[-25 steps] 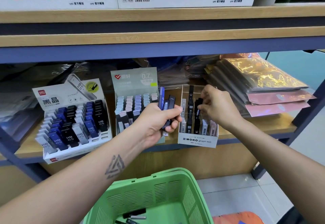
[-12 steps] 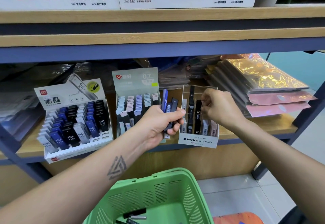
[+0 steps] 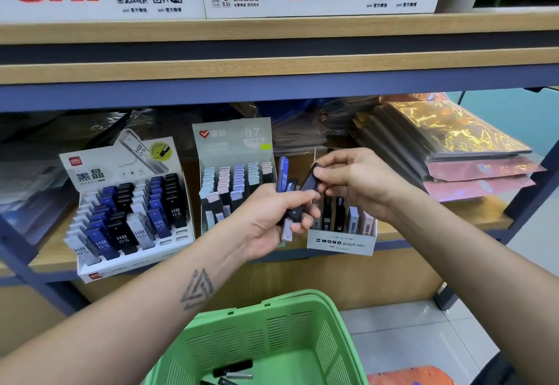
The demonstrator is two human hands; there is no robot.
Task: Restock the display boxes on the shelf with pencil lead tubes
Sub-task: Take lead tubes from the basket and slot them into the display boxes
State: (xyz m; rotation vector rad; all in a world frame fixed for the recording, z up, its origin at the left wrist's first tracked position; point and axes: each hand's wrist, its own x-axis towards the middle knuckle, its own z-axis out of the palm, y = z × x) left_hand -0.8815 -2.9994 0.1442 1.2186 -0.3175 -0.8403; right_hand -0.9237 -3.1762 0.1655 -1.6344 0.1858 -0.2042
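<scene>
My left hand (image 3: pixel 272 218) grips a bunch of lead tubes (image 3: pixel 283 174), blue and dark, in front of the shelf. My right hand (image 3: pixel 357 182) pinches the top of one dark tube (image 3: pixel 308 183) of that bunch. Just behind and below my hands stands the clear MONO graph MG display box (image 3: pixel 341 244) with several upright tubes. To its left is the grey 0.7 display box (image 3: pixel 233 145) with pastel-capped tubes. The white HB 0.5 display box (image 3: pixel 127 245) with blue, black and grey tubes is at the far left.
A green basket (image 3: pixel 272 339) sits below my arms with a few dark tubes at its bottom. Stacked foil-wrapped packs (image 3: pixel 453 148) lie on the shelf at the right. The upper shelf board (image 3: pixel 272 67) overhangs. Blue shelf posts stand at both sides.
My right hand has drawn back from the MONO box to the bunch in my left hand and taken hold of a dark tube there. My left hand has barely moved.
</scene>
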